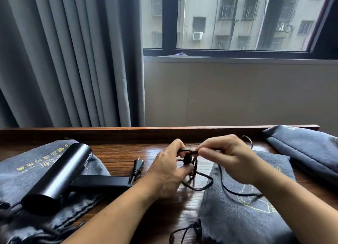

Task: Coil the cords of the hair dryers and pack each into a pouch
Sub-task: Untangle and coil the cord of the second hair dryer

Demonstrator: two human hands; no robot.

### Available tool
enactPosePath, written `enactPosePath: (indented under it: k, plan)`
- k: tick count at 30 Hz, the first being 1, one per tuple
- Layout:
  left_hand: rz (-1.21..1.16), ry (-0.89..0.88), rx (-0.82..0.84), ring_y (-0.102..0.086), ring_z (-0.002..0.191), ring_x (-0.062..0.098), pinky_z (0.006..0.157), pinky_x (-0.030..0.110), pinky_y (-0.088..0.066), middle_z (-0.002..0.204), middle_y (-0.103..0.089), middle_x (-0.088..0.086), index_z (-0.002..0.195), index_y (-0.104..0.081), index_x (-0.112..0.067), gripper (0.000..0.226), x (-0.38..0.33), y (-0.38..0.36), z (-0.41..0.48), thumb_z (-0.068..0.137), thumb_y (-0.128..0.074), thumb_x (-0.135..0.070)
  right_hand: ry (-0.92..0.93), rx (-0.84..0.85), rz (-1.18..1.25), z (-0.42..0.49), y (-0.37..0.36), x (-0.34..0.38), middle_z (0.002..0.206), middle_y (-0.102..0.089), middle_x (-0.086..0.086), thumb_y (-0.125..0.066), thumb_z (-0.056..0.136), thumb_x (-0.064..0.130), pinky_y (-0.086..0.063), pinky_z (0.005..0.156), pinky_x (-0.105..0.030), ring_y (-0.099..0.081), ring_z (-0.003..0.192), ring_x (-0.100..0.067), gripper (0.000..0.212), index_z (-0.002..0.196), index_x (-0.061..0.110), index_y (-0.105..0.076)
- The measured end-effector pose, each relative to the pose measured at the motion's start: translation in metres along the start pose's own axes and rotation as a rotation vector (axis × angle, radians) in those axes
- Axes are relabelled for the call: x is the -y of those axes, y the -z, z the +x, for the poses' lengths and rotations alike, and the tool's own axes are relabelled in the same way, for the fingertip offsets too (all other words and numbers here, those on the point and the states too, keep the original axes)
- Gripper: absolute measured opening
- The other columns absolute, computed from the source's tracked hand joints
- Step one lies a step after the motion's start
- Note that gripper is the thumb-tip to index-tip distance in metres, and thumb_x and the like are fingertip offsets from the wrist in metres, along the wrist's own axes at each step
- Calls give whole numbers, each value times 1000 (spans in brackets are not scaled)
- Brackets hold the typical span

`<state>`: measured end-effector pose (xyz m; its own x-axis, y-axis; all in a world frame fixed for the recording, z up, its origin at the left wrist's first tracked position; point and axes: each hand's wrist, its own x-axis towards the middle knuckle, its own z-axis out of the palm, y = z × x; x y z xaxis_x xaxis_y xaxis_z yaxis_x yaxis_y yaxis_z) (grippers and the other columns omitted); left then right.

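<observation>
A black hair dryer (60, 176) lies on a grey pouch (23, 172) at the left, its handle pointing right. Its plug (138, 166) rests on the wooden table beside the handle. My left hand (166, 172) grips a bundle of black cord (190, 158) above the table's middle. My right hand (226, 156) pinches a loop of the same cord at the top of the bundle. More cord trails down over a second grey pouch (243, 207) at the right, under my right forearm.
A third grey pouch (307, 148) lies at the far right against the table's raised back rim (128, 132). Pouch drawstrings (184, 231) trail near the front edge. Grey curtains and a window stand behind the table.
</observation>
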<state>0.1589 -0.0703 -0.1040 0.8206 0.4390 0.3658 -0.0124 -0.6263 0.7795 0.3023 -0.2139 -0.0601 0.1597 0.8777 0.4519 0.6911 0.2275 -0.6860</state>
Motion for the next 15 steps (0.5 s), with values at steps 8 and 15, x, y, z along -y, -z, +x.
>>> enactPosePath:
  k: [8,15]
  plan:
    - [-37,33,-196,-59,69,10,71,31,-53,77,-64,-9,84,-47,-24,36,0,4,2,77,-82,-27,-102,-115,-234,2,20,-9,61,-56,-8,-55,81,35,-39,58,-35,-44,57,-8,21,70,21,-67]
    - [83,2,-186,-64,68,14,64,32,-52,74,-70,-3,84,-50,-28,43,-12,2,-3,65,-83,-48,17,6,-544,3,-10,4,77,-61,24,-62,87,56,-42,67,-11,-53,66,11,44,127,37,-62]
